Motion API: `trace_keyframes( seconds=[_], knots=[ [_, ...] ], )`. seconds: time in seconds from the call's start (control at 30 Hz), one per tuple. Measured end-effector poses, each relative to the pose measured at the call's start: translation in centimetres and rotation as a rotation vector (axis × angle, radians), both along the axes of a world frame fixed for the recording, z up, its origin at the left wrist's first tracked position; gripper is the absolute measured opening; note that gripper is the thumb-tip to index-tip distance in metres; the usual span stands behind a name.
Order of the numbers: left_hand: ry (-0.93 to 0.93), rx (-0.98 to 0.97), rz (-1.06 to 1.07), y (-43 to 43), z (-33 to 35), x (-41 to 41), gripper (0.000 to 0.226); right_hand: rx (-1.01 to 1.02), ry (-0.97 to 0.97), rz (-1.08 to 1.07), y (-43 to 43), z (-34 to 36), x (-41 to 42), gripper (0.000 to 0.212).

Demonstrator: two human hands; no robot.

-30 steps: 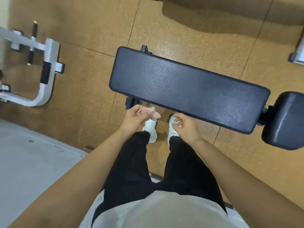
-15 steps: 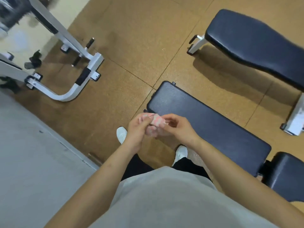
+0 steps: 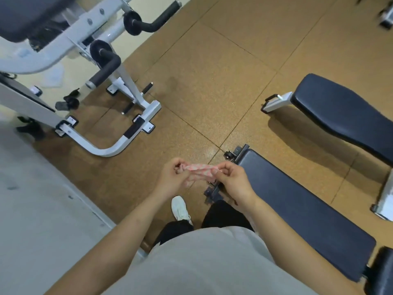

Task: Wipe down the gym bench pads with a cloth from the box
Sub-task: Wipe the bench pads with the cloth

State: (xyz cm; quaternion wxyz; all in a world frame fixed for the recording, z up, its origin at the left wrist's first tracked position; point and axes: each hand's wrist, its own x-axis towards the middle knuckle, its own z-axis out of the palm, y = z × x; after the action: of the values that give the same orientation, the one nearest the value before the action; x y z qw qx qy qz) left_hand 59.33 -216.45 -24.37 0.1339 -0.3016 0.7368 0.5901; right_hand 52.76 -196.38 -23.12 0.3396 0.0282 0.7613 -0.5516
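Left hand [image 3: 172,181]: pinches small pink-and-white patterned cloth [image 3: 198,172].
Right hand [image 3: 231,181]: pinches same cloth; nearer pad.
Long black padded bench pad [image 3: 297,211]: just right of hands, long axis running down-right.

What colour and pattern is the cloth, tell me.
Pink and white, finely patterned; details blurred. Head view, the cloth pinched between left hand and right hand.

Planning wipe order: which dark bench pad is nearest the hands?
The long dark rectangular bench pad beside the right hand; the tapered dark pad lies farther, across floor.
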Motion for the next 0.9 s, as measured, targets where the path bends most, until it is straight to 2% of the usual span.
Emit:
trace_keyframes(
  seconds=[0.17, 0.27, 0.47, 0.7, 0.8, 0.9],
  knots=[
    [0.039, -0.06, 0.012, -3.4, 0.6, -5.2, 0.013, -0.03, -0.002, -0.163, -2.4, 0.1, -4.8, 0.007],
    [0.018, -0.044, -0.067, -4.5, 0.5, -9.0, 0.018, -0.037, -0.011, -0.241, -2.6, 0.0, -8.2, 0.007],
    [0.018, -0.138, -0.2, -5.7, -0.4, -19.3, 0.024, 0.014, 0.005, -0.36, -2.5, -2.1, -17.2, 0.014],
    [-0.053, -0.003, -0.262, -2.9, -1.0, -36.5, 0.026, 0.069, 0.003, -0.463, 1.0, -2.9, -30.0, 0.012],
    [-0.015, 0.064, -0.373, -0.9, 0.0, -44.3, 0.021, 0.126, 0.007, -0.528, 3.8, -2.3, -35.4, 0.013],
    [-0.009, 0.018, -0.606, 0.4, 0.2, -50.9, 0.015, 0.188, 0.031, -0.631, 6.7, -0.8, -39.9, 0.008]
  ],
)
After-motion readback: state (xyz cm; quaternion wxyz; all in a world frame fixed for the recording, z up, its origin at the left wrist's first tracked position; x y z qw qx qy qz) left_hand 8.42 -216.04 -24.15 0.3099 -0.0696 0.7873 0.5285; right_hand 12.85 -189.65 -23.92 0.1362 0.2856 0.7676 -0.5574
